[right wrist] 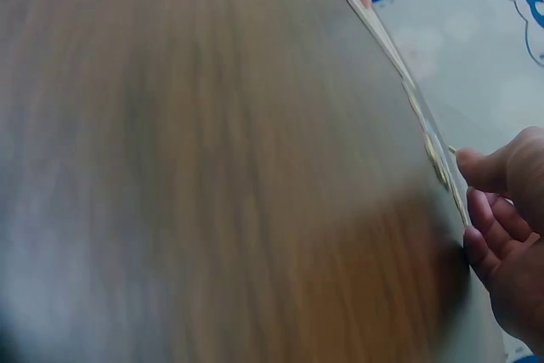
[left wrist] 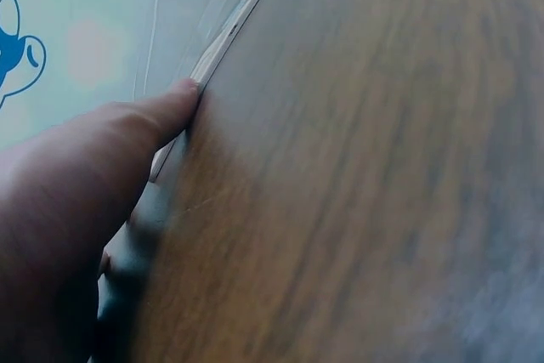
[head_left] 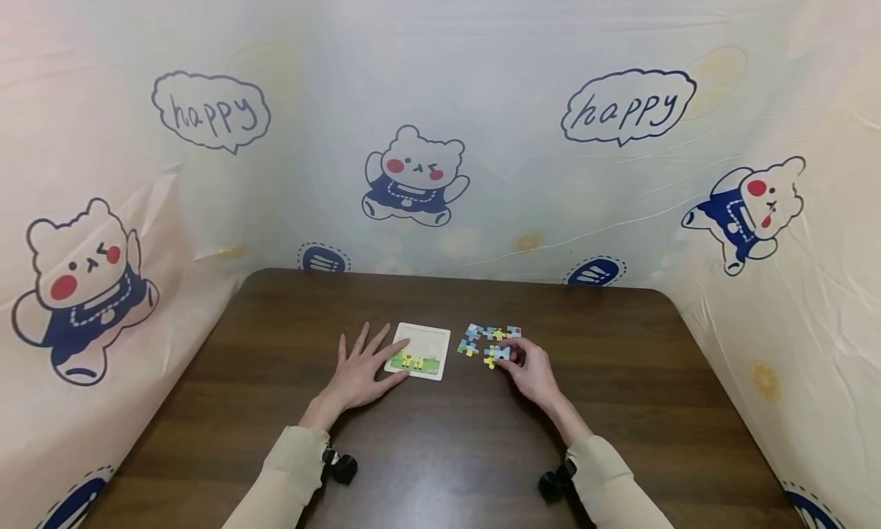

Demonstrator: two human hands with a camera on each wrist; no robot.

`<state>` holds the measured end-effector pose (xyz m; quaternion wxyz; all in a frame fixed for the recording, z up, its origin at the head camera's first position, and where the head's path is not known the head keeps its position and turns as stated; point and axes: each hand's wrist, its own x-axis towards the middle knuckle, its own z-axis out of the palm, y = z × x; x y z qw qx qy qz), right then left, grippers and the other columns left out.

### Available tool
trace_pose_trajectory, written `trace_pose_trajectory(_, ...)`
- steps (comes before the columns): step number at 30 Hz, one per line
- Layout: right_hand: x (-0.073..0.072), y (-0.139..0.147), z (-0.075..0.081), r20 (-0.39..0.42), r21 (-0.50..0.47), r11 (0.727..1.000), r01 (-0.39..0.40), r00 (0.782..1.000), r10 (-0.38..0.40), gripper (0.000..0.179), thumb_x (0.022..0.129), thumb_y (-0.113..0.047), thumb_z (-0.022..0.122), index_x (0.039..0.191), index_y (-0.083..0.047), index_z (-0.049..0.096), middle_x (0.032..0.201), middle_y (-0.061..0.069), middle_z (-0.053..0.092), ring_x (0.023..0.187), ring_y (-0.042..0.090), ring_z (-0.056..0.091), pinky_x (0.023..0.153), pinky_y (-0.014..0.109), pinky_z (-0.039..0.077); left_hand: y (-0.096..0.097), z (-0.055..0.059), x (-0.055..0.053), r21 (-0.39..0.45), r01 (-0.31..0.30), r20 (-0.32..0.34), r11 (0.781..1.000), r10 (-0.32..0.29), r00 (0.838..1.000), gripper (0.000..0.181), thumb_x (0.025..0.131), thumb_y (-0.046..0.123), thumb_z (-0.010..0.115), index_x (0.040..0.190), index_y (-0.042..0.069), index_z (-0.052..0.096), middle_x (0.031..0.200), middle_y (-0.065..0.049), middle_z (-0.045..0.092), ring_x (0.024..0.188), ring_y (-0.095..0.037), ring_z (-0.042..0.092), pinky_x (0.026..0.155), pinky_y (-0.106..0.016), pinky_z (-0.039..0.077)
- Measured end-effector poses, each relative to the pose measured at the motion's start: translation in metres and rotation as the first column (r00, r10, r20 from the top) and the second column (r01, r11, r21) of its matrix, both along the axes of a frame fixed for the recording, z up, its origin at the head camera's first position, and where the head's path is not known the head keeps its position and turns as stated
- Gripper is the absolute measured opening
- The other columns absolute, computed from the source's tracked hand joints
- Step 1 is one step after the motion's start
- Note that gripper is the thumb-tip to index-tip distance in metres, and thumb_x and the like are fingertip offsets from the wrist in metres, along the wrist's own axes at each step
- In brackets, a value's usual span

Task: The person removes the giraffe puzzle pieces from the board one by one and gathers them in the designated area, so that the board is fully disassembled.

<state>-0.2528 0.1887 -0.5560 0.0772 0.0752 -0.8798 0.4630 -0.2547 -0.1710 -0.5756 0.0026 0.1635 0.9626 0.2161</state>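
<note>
My left hand (head_left: 358, 374) lies with spread fingers on the left side of a white-rimmed puzzle board (head_left: 424, 327). Thumb and index fingertip rest at its rim. A green and yellow strip of picture (head_left: 427, 365) runs along the board's near side. To the right of the board, several loose jigsaw pieces (head_left: 473, 332) lie in a rough cluster, some joined. My right hand (head_left: 533, 372) pinches a light-blue jigsaw piece (head_left: 505, 353) at the cluster's near right. In the right wrist view a thin edge of piece (right wrist: 453, 150) shows at the thumb tip.
The dark wooden table (head_left: 440, 437) carries the board and the pieces. Behind and on both sides hangs a pale curtain (head_left: 509, 193) printed with bears and "happy" bubbles. A black wrist camera (head_left: 342, 468) sits at the left cuff, another camera (head_left: 553, 485) at the right.
</note>
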Motion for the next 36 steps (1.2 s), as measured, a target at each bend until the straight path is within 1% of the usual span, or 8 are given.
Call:
trace_pose_trajectory(5, -0.001, 0.018, -0.005, 0.007, 0.024, 0.999, 0.045, 0.999, -0.045, 0.019, 0.094, 0.004, 0.081, 0.113, 0.001, 0.078, 0.086, 0.01, 0.065, 0.077, 0.011, 0.054, 0.069, 0.02, 0.043, 0.001, 0.001, 0.001, 0.014, -0.001, -0.004, 1.0, 0.001, 1.0, 0.072, 0.101, 0.063, 0.069, 0.165, 0.037, 0.051, 0.184, -0.012, 0.027, 0.172, -0.051, 0.009, 0.127, -0.086, -0.004)
trace_pose_trajectory(9, -0.004, 0.029, -0.011, -0.033, 0.046, 0.998, 0.035, 0.999, -0.034, 0.019, 0.094, 0.005, 0.081, 0.112, 0.002, 0.079, 0.09, 0.013, 0.066, 0.081, 0.016, 0.056, 0.071, 0.021, 0.045, 0.001, 0.002, 0.001, 0.026, -0.006, -0.004, 1.0, 0.006, 1.0, 0.072, 0.1, 0.061, 0.071, 0.165, 0.036, 0.052, 0.184, -0.013, 0.027, 0.172, -0.052, 0.009, 0.127, -0.086, -0.004)
trace_pose_trajectory(11, -0.005, 0.032, -0.015, -0.055, 0.067, 0.997, 0.034, 0.998, -0.03, 0.019, 0.094, 0.005, 0.081, 0.112, 0.001, 0.079, 0.097, 0.015, 0.066, 0.084, 0.019, 0.057, 0.074, 0.022, 0.046, 0.001, 0.003, 0.001, 0.022, -0.007, -0.004, 1.0, 0.007, 1.0, 0.072, 0.1, 0.061, 0.071, 0.165, 0.036, 0.052, 0.184, -0.013, 0.027, 0.172, -0.052, 0.009, 0.128, -0.086, -0.004)
trace_pose_trajectory(17, -0.007, 0.036, -0.023, -0.073, 0.134, 0.989, 0.062, 0.996, -0.053, 0.019, 0.097, -0.001, 0.081, 0.116, -0.003, 0.082, 0.122, 0.017, 0.064, 0.101, 0.028, 0.058, 0.086, 0.031, 0.047, 0.004, 0.003, 0.001, 0.032, -0.008, -0.006, 0.999, 0.008, 1.0, 0.072, 0.1, 0.061, 0.072, 0.165, 0.036, 0.052, 0.184, -0.013, 0.027, 0.172, -0.051, 0.009, 0.128, -0.085, -0.005)
trace_pose_trajectory(22, -0.005, 0.032, -0.027, -0.089, 0.14, 0.988, 0.067, 0.994, -0.055, 0.02, 0.098, -0.002, 0.079, 0.117, -0.005, 0.084, 0.122, 0.016, 0.065, 0.104, 0.031, 0.058, 0.088, 0.035, 0.048, 0.002, 0.001, 0.003, 0.04, -0.013, -0.017, 0.999, 0.014, 1.0, 0.072, 0.1, 0.059, 0.073, 0.164, 0.035, 0.053, 0.183, -0.013, 0.029, 0.172, -0.051, 0.01, 0.129, -0.084, -0.005)
trace_pose_trajectory(29, 0.0, 0.03, -0.024, -0.152, 0.078, 0.994, 0.079, 0.986, -0.066, 0.018, 0.097, 0.0, 0.078, 0.114, -0.003, 0.084, 0.114, 0.016, 0.067, 0.094, 0.028, 0.061, 0.081, 0.03, 0.05, 0.003, 0.0, 0.004, 0.038, -0.027, -0.046, 0.999, 0.028, 0.999, 0.072, 0.1, 0.06, 0.071, 0.164, 0.034, 0.054, 0.182, -0.013, 0.032, 0.171, -0.051, 0.013, 0.129, -0.083, -0.003)
trace_pose_trajectory(32, 0.0, 0.03, -0.023, -0.145, 0.013, 0.994, 0.105, 0.984, -0.102, 0.018, 0.097, 0.003, 0.077, 0.114, 0.0, 0.082, 0.111, 0.017, 0.069, 0.09, 0.021, 0.062, 0.079, 0.024, 0.05, 0.003, -0.003, 0.003, 0.047, -0.034, -0.058, 0.998, 0.036, 0.998, 0.073, 0.099, 0.061, 0.071, 0.164, 0.033, 0.054, 0.181, -0.013, 0.034, 0.171, -0.05, 0.014, 0.13, -0.083, -0.003)
trace_pose_trajectory(36, -0.004, 0.031, -0.023, -0.132, -0.11, 0.983, 0.146, 0.978, -0.16, 0.016, 0.097, 0.007, 0.074, 0.112, 0.005, 0.08, 0.104, 0.02, 0.07, 0.084, 0.009, 0.06, 0.075, 0.013, 0.048, 0.001, -0.005, 0.001, 0.131, -0.052, -0.087, 0.99, 0.064, 0.994, 0.071, 0.1, 0.056, 0.075, 0.162, 0.026, 0.058, 0.175, -0.014, 0.046, 0.169, -0.047, 0.027, 0.13, -0.083, 0.001)
